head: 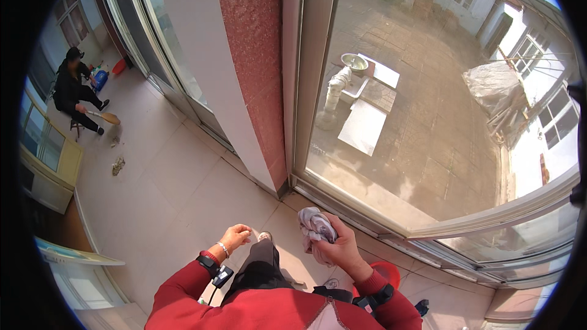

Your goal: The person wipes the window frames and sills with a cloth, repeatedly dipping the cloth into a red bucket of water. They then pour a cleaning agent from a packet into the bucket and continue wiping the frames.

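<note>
A crumpled, pale cloth (316, 231) is bunched up in my right hand (341, 243), whose fingers and thumb close around it in front of the window's lower frame. My left hand (236, 237) is raised over my lap, its fingers loosely curled, and nothing shows in it. A bracelet circles that wrist, and a dark strap sits on each forearm. Beyond the cloth stands a large glass pane (403, 114) in a metal frame. Partly behind my right forearm is a red plastic basin (387, 275) on the tiled floor.
A pillar with a red stone face (257, 78) rises beside the window. At the far left a person in dark clothes (71, 89) sits on a stool, holding a hand broom (110, 118) near debris (118, 166). An open cabinet door (48, 133) stands at left. A dark object (422, 307) lies right of the basin.
</note>
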Demonstrator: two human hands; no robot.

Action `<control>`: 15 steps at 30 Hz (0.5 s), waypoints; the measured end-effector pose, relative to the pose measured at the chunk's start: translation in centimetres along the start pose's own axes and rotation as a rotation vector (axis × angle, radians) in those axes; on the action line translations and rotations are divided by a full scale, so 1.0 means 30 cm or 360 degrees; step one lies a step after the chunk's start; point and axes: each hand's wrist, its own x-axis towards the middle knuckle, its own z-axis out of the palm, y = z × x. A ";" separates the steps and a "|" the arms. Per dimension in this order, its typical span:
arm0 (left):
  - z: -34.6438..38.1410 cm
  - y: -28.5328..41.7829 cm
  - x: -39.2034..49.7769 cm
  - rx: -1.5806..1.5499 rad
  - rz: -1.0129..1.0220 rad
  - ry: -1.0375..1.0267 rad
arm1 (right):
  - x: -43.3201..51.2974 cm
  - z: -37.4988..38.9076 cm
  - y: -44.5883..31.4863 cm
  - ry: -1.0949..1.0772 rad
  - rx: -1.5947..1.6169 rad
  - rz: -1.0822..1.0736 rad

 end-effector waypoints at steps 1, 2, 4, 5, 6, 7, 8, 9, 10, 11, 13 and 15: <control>-0.064 -0.037 -0.003 0.0000 0.0003 0.0040 | 0.059 0.013 -0.098 0.0005 -0.0250 -0.0193; -0.132 -0.089 -0.009 0.0011 -0.0028 0.0085 | 0.120 0.010 -0.201 0.0109 -0.0685 -0.0623; -0.269 -0.199 0.000 0.0008 -0.0090 0.0175 | 0.247 0.032 -0.392 0.0266 -0.1172 -0.1100; -0.335 -0.255 0.012 -0.0063 -0.0129 0.0201 | 0.308 0.046 -0.470 0.0326 -0.1368 -0.1266; -0.397 -0.319 0.012 -0.0072 -0.0234 0.0261 | 0.367 0.062 -0.533 0.0353 -0.1581 -0.1421; -0.456 -0.375 0.004 -0.0150 -0.0293 0.0248 | 0.409 0.081 -0.580 0.0298 -0.1828 -0.1419; -0.521 -0.415 0.008 -0.0168 -0.0403 0.0279 | 0.468 0.112 -0.601 0.0315 -0.1914 -0.1581; -0.574 -0.455 0.006 -0.0217 -0.0413 0.0274 | 0.525 0.140 -0.606 0.0234 -0.2112 -0.1562; -0.629 -0.487 0.005 -0.0244 -0.0500 0.0279 | 0.570 0.163 -0.607 0.0198 -0.2199 -0.1652; -0.685 -0.508 0.008 -0.0304 -0.0593 0.0263 | 0.607 0.183 -0.608 0.0124 -0.2323 -0.1665; -0.778 -0.530 0.027 -0.0334 -0.0731 0.0328 | 0.680 0.192 -0.617 0.0021 -0.2533 -0.1744; -0.837 -0.538 0.046 -0.0251 -0.0629 0.0560 | 0.754 0.166 -0.651 -0.0008 -0.2698 -0.1917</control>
